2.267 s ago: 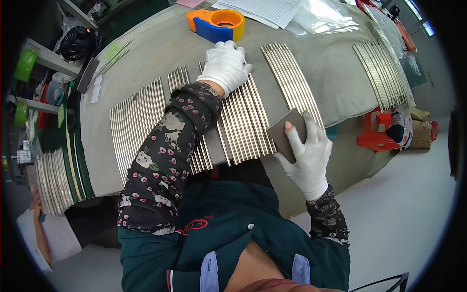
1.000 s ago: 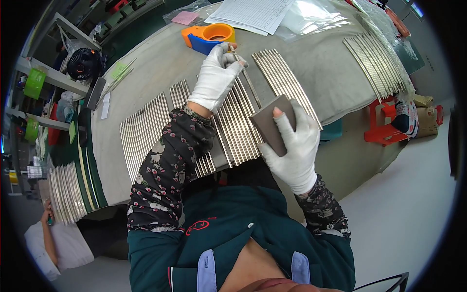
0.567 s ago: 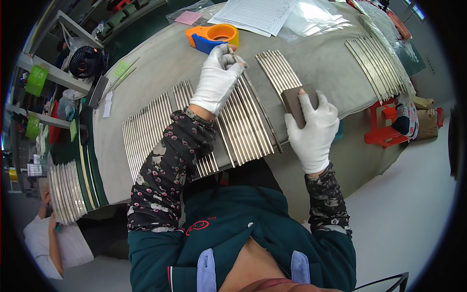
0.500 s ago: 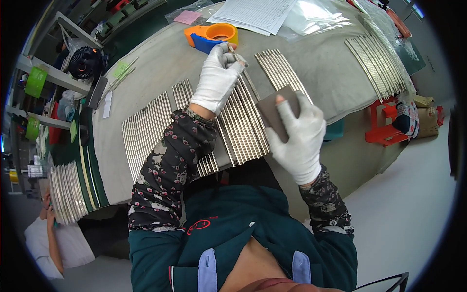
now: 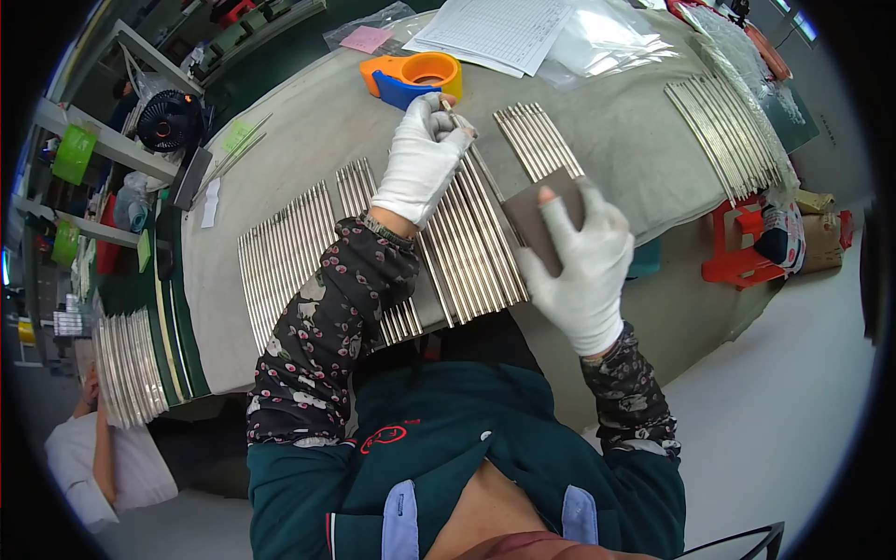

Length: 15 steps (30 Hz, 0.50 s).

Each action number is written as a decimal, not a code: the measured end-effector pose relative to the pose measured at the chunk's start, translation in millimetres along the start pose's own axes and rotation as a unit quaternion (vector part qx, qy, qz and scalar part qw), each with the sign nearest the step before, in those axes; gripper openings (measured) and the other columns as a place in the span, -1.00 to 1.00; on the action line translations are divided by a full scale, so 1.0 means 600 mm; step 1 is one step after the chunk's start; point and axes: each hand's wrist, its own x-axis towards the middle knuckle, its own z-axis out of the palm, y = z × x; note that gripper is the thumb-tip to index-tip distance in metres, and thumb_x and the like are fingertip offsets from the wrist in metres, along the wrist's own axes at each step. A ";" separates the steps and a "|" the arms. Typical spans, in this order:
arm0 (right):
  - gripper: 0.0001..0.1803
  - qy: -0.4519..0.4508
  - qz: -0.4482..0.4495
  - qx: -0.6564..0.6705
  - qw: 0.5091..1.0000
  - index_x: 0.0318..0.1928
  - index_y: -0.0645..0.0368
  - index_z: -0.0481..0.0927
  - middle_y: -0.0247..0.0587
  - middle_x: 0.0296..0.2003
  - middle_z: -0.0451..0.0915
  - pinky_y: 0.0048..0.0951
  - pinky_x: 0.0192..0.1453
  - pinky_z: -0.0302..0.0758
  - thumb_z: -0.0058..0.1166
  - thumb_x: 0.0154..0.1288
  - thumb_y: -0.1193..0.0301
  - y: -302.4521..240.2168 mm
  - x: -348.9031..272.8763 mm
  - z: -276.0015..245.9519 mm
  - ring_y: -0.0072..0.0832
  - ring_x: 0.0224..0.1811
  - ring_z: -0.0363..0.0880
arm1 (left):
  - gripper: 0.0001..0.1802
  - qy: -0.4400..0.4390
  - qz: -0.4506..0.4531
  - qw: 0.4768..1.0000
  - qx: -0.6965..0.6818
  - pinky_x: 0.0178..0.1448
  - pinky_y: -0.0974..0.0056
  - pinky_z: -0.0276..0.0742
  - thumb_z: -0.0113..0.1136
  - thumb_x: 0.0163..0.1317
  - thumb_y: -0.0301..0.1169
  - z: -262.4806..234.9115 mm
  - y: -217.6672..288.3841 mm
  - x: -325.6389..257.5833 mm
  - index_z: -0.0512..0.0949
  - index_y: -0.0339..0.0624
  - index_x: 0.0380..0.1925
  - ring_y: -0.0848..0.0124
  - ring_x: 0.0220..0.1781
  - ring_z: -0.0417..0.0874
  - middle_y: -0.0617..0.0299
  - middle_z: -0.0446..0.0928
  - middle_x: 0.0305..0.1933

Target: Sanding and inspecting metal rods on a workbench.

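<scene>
My left hand (image 5: 418, 168), in a white glove with bare fingertips, pinches the far end of a thin silvery metal rod (image 5: 485, 173). In my right hand (image 5: 590, 271), gloved the same way, is a flat grey-brown sanding pad (image 5: 532, 210). The thumb lies on top of the pad, and the fingers beyond it are blurred. The pad sits beside the rod's right side; whether they touch I cannot tell. Below my left hand lies a row of similar rods (image 5: 467, 247), with another row (image 5: 289, 257) partly under my left sleeve. A smaller group of rods (image 5: 537, 140) lies beyond the pad.
An orange and blue tape dispenser (image 5: 415, 75) stands just past my left hand. Papers (image 5: 490, 33) and clear plastic bags (image 5: 607, 42) lie at the far edge. More rods (image 5: 723, 135) rest at the right, above a red stool (image 5: 733, 247). A co-worker (image 5: 103, 457) is at the left.
The whole view has shifted slightly. My right hand and the sanding pad have moved a little to the right, while my left hand keeps its pinch on the rod.
</scene>
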 end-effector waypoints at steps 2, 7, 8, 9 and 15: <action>-0.39 -0.057 -0.027 0.046 0.997 0.06 0.04 0.54 0.12 0.07 0.38 -0.11 -0.07 0.40 0.31 -0.12 0.27 -0.026 0.007 0.008 -0.06 -0.03 0.42 | -0.63 0.002 -0.001 1.000 -0.006 -0.38 0.56 0.38 0.15 0.24 -0.55 -0.002 0.001 -0.002 0.34 -0.24 0.04 0.70 -0.45 0.42 0.39 0.51 -0.36; -0.40 -0.002 0.016 -0.002 1.000 0.06 0.06 0.54 0.11 0.05 0.41 -0.14 -0.12 0.40 0.30 -0.10 0.27 0.004 0.026 0.008 -0.11 -0.04 0.44 | -0.64 -0.001 0.008 1.000 -0.005 -0.35 0.57 0.39 0.13 0.24 -0.57 0.002 0.010 -0.006 0.34 -0.23 0.04 0.70 -0.42 0.43 0.37 0.51 -0.33; -0.41 -0.012 -0.040 0.060 0.997 0.06 0.09 0.54 0.11 0.03 0.43 -0.14 -0.13 0.40 0.30 -0.08 0.27 -0.026 0.027 0.003 -0.10 -0.05 0.44 | -0.64 -0.004 0.017 1.000 -0.002 -0.35 0.57 0.40 0.12 0.24 -0.58 0.002 0.007 -0.008 0.34 -0.24 0.04 0.70 -0.41 0.44 0.37 0.51 -0.32; -0.41 -0.028 -0.053 0.042 0.997 0.06 0.12 0.54 0.13 0.01 0.44 -0.13 -0.12 0.40 0.29 -0.07 0.27 -0.040 0.025 0.010 -0.10 -0.06 0.45 | -0.64 0.003 0.039 0.999 -0.019 -0.33 0.58 0.40 0.12 0.25 -0.58 0.003 0.008 -0.011 0.34 -0.24 0.04 0.70 -0.40 0.44 0.36 0.51 -0.31; -0.41 -0.004 -0.016 0.030 0.999 0.03 0.13 0.57 0.19 -0.01 0.46 -0.13 -0.06 0.44 0.31 -0.12 0.30 -0.024 0.035 0.007 -0.05 -0.10 0.47 | -0.62 0.009 -0.006 1.000 -0.020 -0.18 0.54 0.39 0.08 0.20 -0.67 0.002 0.019 -0.013 0.30 -0.31 0.02 0.67 -0.34 0.45 0.31 0.49 -0.35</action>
